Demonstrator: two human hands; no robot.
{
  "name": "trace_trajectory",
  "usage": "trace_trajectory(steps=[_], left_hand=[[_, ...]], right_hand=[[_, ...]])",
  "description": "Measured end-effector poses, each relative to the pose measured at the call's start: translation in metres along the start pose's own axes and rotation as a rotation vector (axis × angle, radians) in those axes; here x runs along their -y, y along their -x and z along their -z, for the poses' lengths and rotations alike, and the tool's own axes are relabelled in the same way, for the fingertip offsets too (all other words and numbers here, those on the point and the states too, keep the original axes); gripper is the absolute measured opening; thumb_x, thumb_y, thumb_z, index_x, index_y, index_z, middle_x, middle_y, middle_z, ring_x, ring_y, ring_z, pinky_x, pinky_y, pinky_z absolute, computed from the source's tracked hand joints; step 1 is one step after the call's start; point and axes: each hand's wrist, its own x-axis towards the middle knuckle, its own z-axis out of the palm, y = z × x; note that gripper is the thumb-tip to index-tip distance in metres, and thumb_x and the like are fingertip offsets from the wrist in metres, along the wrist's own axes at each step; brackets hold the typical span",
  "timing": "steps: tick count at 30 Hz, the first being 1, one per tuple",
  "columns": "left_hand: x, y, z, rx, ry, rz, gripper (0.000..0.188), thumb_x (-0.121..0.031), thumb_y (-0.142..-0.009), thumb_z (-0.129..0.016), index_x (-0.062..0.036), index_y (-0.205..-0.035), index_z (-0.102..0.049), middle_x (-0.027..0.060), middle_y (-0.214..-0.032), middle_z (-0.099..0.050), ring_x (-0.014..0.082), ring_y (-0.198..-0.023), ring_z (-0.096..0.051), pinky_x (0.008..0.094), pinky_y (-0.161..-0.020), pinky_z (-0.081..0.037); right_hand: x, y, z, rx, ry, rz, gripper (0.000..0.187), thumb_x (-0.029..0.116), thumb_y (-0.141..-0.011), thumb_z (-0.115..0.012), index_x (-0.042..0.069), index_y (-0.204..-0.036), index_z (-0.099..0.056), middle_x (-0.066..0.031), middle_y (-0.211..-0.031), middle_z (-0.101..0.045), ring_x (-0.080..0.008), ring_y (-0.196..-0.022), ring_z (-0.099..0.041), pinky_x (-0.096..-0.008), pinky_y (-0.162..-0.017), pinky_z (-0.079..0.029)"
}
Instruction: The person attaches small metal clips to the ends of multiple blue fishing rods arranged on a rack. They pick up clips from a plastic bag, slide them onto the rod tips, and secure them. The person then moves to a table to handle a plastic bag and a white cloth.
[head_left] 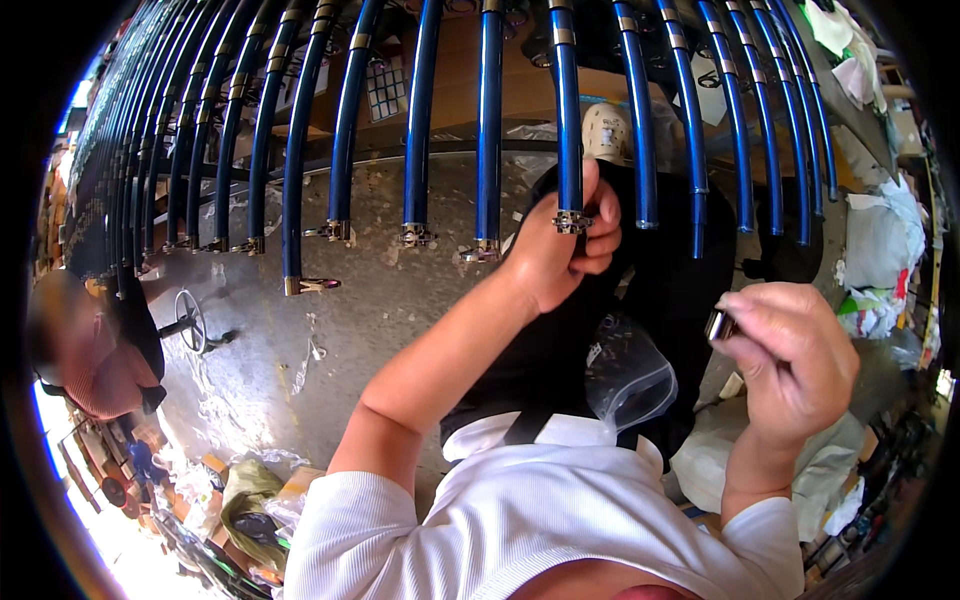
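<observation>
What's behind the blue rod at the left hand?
Behind the blue rod, parts of the left hand show, with a cream shoe and black trousers beyond. Whatever the rod directly covers can't be seen.

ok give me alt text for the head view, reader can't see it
A person's left hand is at the lower end of one blue rod among many, while the right hand pinches a small shiny metal piece. Grey floor shows below.

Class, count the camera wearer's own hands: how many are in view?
2: the left hand is at the lower end of a blue rod; the right hand, farther right, pinches a small metal piece.
</observation>
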Motion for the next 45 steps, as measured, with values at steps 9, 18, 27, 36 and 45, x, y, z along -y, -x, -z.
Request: trace_trajectory(steps=[9, 18, 27, 36, 45], left_hand=[[-0.031, -0.038, -0.024, 0.189, -0.393, -0.294, 0.073, -0.078, -0.089, -0.028, -0.0113, -0.064, -0.04, -0.0017, -0.057, -0.034, 0.0088, -0.047, -0.029, 0.022, -0.042, -0.023], [-0.038, -0.042, -0.043, 0.177, -0.502, -0.492, 0.067, -0.067, -0.096, -0.03, -0.0104, -0.06, -0.038, 0.0014, -0.055, -0.036, 0.0118, -0.049, -0.033, 0.0258, -0.046, -0.027], [-0.04, -0.036, -0.049, 0.121, -0.582, -0.566, 0.051, -0.041, -0.096, -0.046, -0.0083, -0.057, -0.042, 0.0041, -0.052, -0.042, 0.0133, -0.05, -0.038, 0.0276, -0.049, -0.029], [-0.037, -0.029, -0.051, 0.09, -0.561, -0.582, 0.049, -0.039, -0.095, -0.048, -0.0077, -0.058, -0.041, 0.005, -0.055, -0.044, 0.0136, -0.051, -0.039, 0.0284, -0.051, -0.031], [-0.035, -0.029, -0.049, 0.13, -0.52, -0.57, 0.055, -0.045, -0.096, -0.046, -0.0049, -0.057, -0.051, 0.0007, -0.052, -0.046, 0.0099, -0.051, -0.042, 0.0268, -0.051, -0.032]], right_hand=[[-0.009, -0.032, -0.009, 0.182, 0.23, 0.12, 0.031, 0.013, -0.053, -0.083, 0.005, -0.074, -0.062, -0.0036, -0.067, -0.054, -0.0228, -0.066, -0.048, -0.0339, -0.063, -0.034], [-0.014, -0.041, -0.019, 0.159, 0.279, 0.123, 0.032, 0.015, -0.051, -0.083, 0.006, -0.07, -0.058, -0.0045, -0.066, -0.052, -0.0235, -0.066, -0.048, -0.0339, -0.062, -0.033], [-0.008, -0.042, -0.016, 0.148, 0.317, 0.118, 0.031, 0.015, -0.055, -0.082, 0.006, -0.071, -0.057, -0.0049, -0.068, -0.053, -0.0244, -0.067, -0.049, -0.0353, -0.063, -0.035], [-0.012, -0.037, -0.018, 0.111, 0.362, 0.14, 0.035, 0.02, -0.055, -0.083, 0.007, -0.074, -0.057, -0.0052, -0.074, -0.054, -0.0254, -0.072, -0.051, -0.0363, -0.068, -0.038], [-0.005, -0.03, -0.025, 0.021, 0.434, 0.022, 0.052, 0.02, -0.045, -0.089, 0.007, -0.082, -0.054, -0.0078, -0.087, -0.052, -0.0267, -0.084, -0.051, -0.0365, -0.076, -0.041]])
